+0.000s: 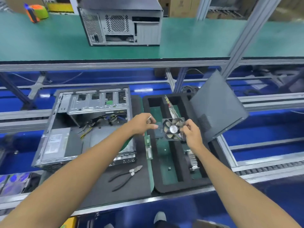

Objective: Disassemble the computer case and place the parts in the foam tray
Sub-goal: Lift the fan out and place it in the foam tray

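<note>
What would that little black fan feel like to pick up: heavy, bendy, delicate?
Probably light: the right hand holds the cooling fan up by one corner with its fingertips. The square frame looks stiff, as it shows no sag. The thin blades and the coloured wires trailing at its lower corner seem the delicate parts, so a grip on the frame looks safest.

arms: bare, no sleeves | left hand (142, 123): ring (metal)

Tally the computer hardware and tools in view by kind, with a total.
Computer cases: 2, one open, one closed
Cooling fans: 1, held in both hands
Side panels: 1
Pliers: 1
Foam trays: 1
Total: 6
</note>
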The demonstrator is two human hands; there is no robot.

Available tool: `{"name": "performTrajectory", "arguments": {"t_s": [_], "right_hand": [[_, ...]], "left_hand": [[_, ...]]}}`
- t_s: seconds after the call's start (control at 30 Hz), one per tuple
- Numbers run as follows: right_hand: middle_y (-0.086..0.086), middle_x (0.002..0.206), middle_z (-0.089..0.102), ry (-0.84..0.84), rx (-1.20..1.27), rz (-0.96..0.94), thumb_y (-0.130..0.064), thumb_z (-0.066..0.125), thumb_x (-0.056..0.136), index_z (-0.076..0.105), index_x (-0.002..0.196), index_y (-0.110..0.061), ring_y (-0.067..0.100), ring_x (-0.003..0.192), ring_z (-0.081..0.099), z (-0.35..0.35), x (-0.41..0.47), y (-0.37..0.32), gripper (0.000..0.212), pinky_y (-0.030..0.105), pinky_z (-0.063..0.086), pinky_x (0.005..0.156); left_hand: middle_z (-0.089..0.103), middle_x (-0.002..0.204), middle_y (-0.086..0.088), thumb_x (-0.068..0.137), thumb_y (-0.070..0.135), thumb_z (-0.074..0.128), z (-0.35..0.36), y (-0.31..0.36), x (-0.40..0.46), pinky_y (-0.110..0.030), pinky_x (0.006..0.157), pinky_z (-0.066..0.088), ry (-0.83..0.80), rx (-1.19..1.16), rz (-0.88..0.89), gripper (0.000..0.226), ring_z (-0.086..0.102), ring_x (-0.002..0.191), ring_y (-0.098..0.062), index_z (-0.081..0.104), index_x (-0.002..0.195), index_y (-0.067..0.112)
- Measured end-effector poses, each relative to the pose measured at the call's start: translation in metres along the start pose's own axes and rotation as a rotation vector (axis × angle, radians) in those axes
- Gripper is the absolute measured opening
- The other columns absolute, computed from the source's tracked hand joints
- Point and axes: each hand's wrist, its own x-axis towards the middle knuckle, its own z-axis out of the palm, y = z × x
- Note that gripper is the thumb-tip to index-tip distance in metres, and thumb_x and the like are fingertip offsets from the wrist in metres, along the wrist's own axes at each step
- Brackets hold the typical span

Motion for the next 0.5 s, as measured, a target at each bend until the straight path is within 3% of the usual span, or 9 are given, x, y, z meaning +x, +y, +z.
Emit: {"name": "performTrajectory", "arguments": {"t_s": [0.07, 0.17, 0.23, 0.37, 0.5], "right_hand": [[0.026, 0.079, 0.057, 0.058, -0.11, 0.069, -0.024, 0.05, 0.085, 0.04, 0.08, -0.013, 0.025, 0.065, 0.045, -0.021, 0.003, 0.022, 0.016, 0.04, 0.037, 0.062], [0.007, 0.069, 0.057, 0.092, -0.408, 0.112, -0.031, 0.048, 0.092, 0.037, 0.082, -0.016, 0.027, 0.063, 0.051, -0.043, 0.006, 0.052, 0.021, 0.036, 0.033, 0.057], [0.002, 0.068, 0.058, 0.069, -0.536, 0.082, -0.034, 0.048, 0.094, 0.037, 0.081, -0.018, 0.026, 0.064, 0.054, -0.05, 0.007, 0.065, 0.024, 0.034, 0.035, 0.057], [0.0, 0.061, 0.055, 0.036, -0.584, -0.024, -0.034, 0.052, 0.093, 0.034, 0.079, -0.024, 0.018, 0.055, 0.051, -0.057, 0.005, 0.077, 0.025, 0.03, 0.032, 0.052], [-0.001, 0.059, 0.05, 0.135, -0.615, -0.01, -0.032, 0.058, 0.09, 0.033, 0.078, -0.02, 0.016, 0.052, 0.045, -0.069, 0.002, 0.099, 0.031, 0.03, 0.024, 0.049]], "left_hand": [[0.066, 0.104, -0.009, 0.095, 0.03, 0.073, 0.019, 0.005, 0.008, -0.021, 0.044, 0.046, -0.034, 0.037, -0.009, 0.026, 0.056, 0.042, -0.006, 0.063, 0.112, 0.013], [0.066, 0.098, -0.007, 0.094, 0.03, 0.075, 0.044, 0.011, 0.015, -0.03, 0.052, 0.054, -0.066, 0.069, -0.04, 0.025, 0.063, 0.058, -0.024, 0.063, 0.11, 0.015], [0.066, 0.094, -0.005, 0.094, 0.031, 0.075, 0.057, 0.013, 0.018, -0.035, 0.06, 0.056, -0.079, 0.066, -0.076, 0.023, 0.064, 0.062, -0.028, 0.062, 0.107, 0.019], [0.07, 0.093, -0.003, 0.094, 0.037, 0.072, 0.086, 0.012, 0.022, -0.039, 0.072, 0.059, -0.101, 0.14, -0.107, 0.022, 0.069, 0.066, -0.026, 0.061, 0.106, 0.022], [0.068, 0.101, 0.001, 0.094, 0.044, 0.07, 0.136, 0.014, 0.025, -0.038, 0.082, 0.054, -0.177, 0.236, -0.08, 0.029, 0.065, 0.093, -0.023, 0.06, 0.114, 0.025]]}}
